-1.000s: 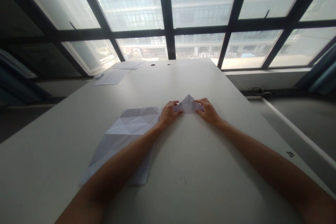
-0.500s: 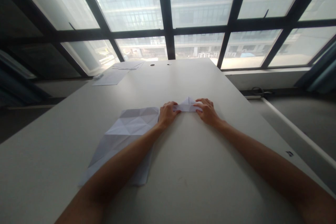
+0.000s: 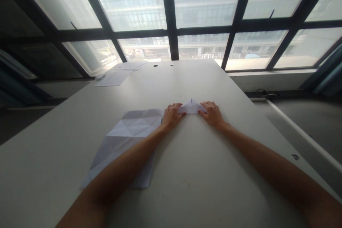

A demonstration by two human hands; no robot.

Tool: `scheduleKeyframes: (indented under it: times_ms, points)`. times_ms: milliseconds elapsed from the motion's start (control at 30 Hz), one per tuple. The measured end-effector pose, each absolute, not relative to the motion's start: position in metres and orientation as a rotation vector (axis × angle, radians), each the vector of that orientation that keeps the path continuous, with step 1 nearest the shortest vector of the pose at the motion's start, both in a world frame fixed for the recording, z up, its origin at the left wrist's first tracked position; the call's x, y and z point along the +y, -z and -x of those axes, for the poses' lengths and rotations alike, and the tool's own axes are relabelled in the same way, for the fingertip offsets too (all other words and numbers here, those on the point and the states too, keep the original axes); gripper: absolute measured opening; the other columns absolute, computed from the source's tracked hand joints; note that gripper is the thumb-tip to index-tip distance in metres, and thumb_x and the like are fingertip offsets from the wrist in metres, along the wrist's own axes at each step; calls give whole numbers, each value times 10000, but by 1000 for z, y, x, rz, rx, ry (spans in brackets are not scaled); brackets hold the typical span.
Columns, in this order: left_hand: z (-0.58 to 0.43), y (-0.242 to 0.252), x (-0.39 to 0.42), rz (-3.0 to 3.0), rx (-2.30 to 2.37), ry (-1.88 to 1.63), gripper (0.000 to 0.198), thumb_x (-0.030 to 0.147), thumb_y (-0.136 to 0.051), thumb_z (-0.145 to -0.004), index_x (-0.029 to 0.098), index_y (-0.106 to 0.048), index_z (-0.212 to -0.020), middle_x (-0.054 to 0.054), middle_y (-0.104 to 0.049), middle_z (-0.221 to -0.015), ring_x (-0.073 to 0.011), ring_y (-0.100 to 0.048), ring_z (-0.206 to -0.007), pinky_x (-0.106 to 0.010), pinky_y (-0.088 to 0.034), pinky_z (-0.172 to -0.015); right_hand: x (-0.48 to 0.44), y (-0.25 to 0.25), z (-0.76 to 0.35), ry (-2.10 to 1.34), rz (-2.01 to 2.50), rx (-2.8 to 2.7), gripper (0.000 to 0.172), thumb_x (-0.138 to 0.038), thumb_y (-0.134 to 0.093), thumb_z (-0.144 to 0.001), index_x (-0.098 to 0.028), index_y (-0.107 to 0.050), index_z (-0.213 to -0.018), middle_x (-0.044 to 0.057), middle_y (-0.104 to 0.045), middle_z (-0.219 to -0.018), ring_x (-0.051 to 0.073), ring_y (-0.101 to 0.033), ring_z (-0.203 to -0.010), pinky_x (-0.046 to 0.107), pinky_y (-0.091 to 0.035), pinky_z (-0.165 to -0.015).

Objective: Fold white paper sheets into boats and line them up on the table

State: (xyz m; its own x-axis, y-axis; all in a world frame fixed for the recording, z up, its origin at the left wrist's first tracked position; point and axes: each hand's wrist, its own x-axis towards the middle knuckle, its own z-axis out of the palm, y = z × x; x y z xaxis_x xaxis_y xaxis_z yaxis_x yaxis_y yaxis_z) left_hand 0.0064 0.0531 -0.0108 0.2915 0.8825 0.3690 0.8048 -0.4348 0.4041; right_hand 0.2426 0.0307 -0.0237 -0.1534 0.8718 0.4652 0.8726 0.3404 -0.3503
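Observation:
A small piece of folded white paper [image 3: 191, 108] lies on the white table, with a flat band along its near side and a pointed peak with a centre crease at the far side. My left hand [image 3: 172, 115] grips its left end, thumb on the near edge and fingers over the far side. Its right end is pinched by my right hand [image 3: 212, 114], with the thumb at the near edge. The fingers of both hands cover the paper's ends. Beside my left hand and partly under the left forearm is a large creased sheet of paper [image 3: 128, 128].
More sheets of paper [image 3: 112, 78] lie at the table's far left corner. Two small holes are in the white table [image 3: 171, 85] near its far edge. Dark-framed windows [image 3: 199, 30] stand behind it. A small dark mark shows at the right edge.
My right hand's fingers have drawn back to the right end of the folded paper, uncovering more of it. My left hand has shifted very slightly right.

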Motion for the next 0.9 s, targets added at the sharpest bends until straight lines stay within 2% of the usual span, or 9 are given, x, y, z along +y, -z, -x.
scheduleKeyframes:
  times_ms: [300, 467, 633, 767, 900]
  points:
    - [-5, 9, 60, -2325, 1613, -758, 356, 327, -774, -777, 180, -709, -1094, -119, -696, -1076, -316, -606, -1039, -411, -458, -928, 37, 27, -245, -66, 1630, -1959, 448, -422, -735, -800, -179, -686, -1173, 137, -666, -1091, 305, -567, -1051, 422, -413, -936]
    - [-5, 11, 60, -2314, 1596, -820, 330, 302, -784, -756, 206, -702, -1060, -100, -672, -1097, -309, -599, -1064, -415, -459, -930, 40, 25, -248, -270, 1547, -1787, 384, -318, -779, -712, -207, -689, -1068, 33, -666, -854, 234, -611, -849, 376, -445, -830]
    - [-4, 16, 62, -2284, 1462, -961, 259, 237, -807, -715, 209, -712, -955, -76, -647, -1116, -255, -621, -1048, -368, -481, -951, 41, 25, -250, -507, 1278, -1679, 334, -253, -704, -731, -193, -659, -1057, -46, -560, -689, 141, -549, -637, 276, -455, -667]
    - [-2, 18, 63, -2271, 1425, -1034, 215, 232, -815, -703, 200, -711, -888, -77, -640, -1132, -240, -628, -1053, -343, -493, -955, 41, 26, -249, -497, 1230, -1680, 277, -253, -675, -758, -191, -664, -1027, -35, -576, -696, 143, -559, -647, 278, -470, -677]
    - [-2, 16, 63, -2277, 1466, -978, 254, 243, -796, -723, 201, -716, -960, -76, -676, -1100, -246, -641, -1035, -355, -495, -956, 41, 26, -249, -360, 1308, -1752, 251, -255, -675, -787, -186, -677, -1028, 9, -624, -776, 169, -587, -713, 298, -481, -724]
